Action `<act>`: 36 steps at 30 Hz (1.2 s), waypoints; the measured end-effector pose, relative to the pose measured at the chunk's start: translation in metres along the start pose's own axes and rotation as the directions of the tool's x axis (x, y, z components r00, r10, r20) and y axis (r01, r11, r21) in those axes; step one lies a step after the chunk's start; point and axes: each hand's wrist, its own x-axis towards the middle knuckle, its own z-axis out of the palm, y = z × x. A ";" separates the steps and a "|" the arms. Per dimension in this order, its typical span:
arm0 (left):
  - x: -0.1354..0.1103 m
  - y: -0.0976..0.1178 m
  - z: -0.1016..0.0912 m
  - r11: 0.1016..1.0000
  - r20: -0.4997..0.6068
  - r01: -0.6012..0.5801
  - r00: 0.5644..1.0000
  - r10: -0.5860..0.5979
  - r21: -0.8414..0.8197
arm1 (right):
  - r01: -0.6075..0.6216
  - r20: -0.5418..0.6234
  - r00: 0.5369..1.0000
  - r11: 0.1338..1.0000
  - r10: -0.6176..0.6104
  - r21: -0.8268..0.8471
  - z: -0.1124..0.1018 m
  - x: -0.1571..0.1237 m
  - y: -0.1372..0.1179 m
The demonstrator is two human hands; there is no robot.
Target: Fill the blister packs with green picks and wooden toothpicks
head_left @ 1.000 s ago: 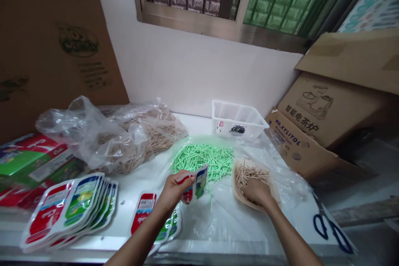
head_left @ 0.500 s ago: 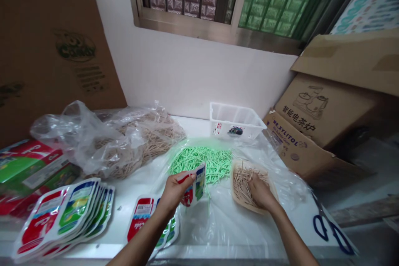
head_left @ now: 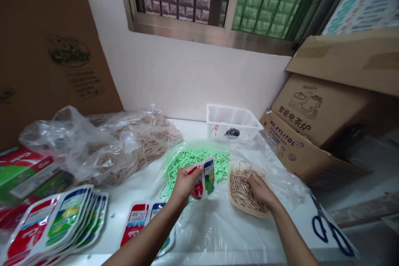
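My left hand (head_left: 187,183) pinches a printed packet (head_left: 205,178) with red and blue-green panels, held upright above the table. Under and behind it lies a heap of short green sticks (head_left: 183,162) on clear plastic. My right hand (head_left: 259,189) is in a shallow beige tray (head_left: 232,199) of thin beige sticks (head_left: 241,185), its fingers closed on some of them; how many is hidden. Below my left forearm, more of the same packets (head_left: 135,220) lie on the table, partly covered by the arm.
At the left, a stack of packets (head_left: 50,224) lies before a red-green box (head_left: 28,174) and a clear bag of beige sticks (head_left: 124,145). A white plastic basket (head_left: 232,122) stands against the wall. Cardboard boxes (head_left: 299,112) and blue-handled scissors (head_left: 330,230) are at the right.
My left hand has moved right with the packet, nearer the beige tray. My right hand has lifted slightly among the sticks. The camera view has shifted a little.
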 end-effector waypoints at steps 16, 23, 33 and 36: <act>0.073 -0.044 0.107 0.889 0.028 -0.380 0.922 0.387 0.256 | -0.143 0.185 0.983 0.576 -0.014 0.804 0.009 -0.017 -0.046; 0.073 -0.067 0.171 0.830 0.180 -0.477 0.879 0.442 0.290 | 0.119 0.107 0.982 0.950 -0.156 0.289 0.001 -0.012 -0.041; 0.066 -0.072 0.157 0.915 0.018 -0.358 0.932 0.361 0.185 | 0.108 -0.178 0.981 0.532 0.082 0.840 0.018 0.003 -0.042; 0.058 -0.081 0.158 0.955 -0.026 -0.280 0.959 0.283 0.095 | 0.132 -0.209 0.971 0.467 0.119 0.875 0.037 0.002 -0.049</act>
